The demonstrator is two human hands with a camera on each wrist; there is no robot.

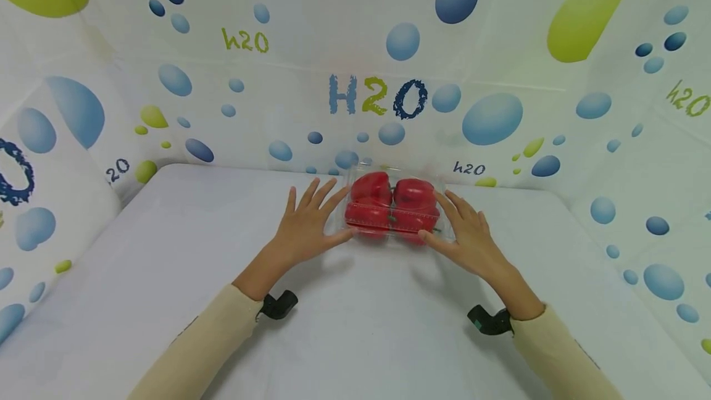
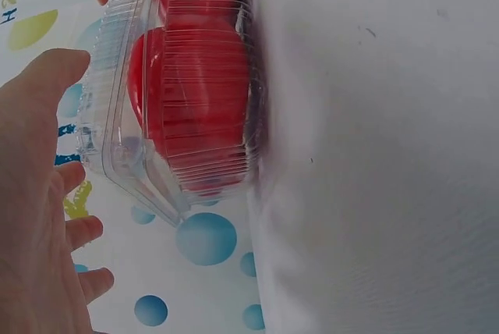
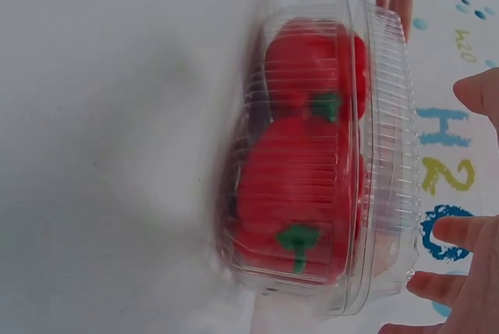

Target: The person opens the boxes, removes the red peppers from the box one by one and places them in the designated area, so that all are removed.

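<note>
A clear plastic clamshell box (image 1: pixel 395 212) sits toward the back of the table, its ribbed lid down. Several red bell peppers (image 1: pixel 371 189) fill it, with green stems (image 3: pixel 298 239) facing the front in the right wrist view. My left hand (image 1: pixel 302 224) is at the box's left side, fingers spread and thumb tip at the front left corner. On the other side my right hand (image 1: pixel 471 236) mirrors it, with fingertips over the right edge. Both wrist views show the thumbs and fingers extended around the lid's level, not curled round the box.
White cloth covers the table (image 1: pixel 355 326). Behind and at both sides rises a white curtain (image 1: pixel 300 17) printed with blue and green drops and "H2O" lettering. The box stands close to the table's back edge. Dark wrist-camera mounts (image 1: pixel 279 305) stick out inward beneath both wrists.
</note>
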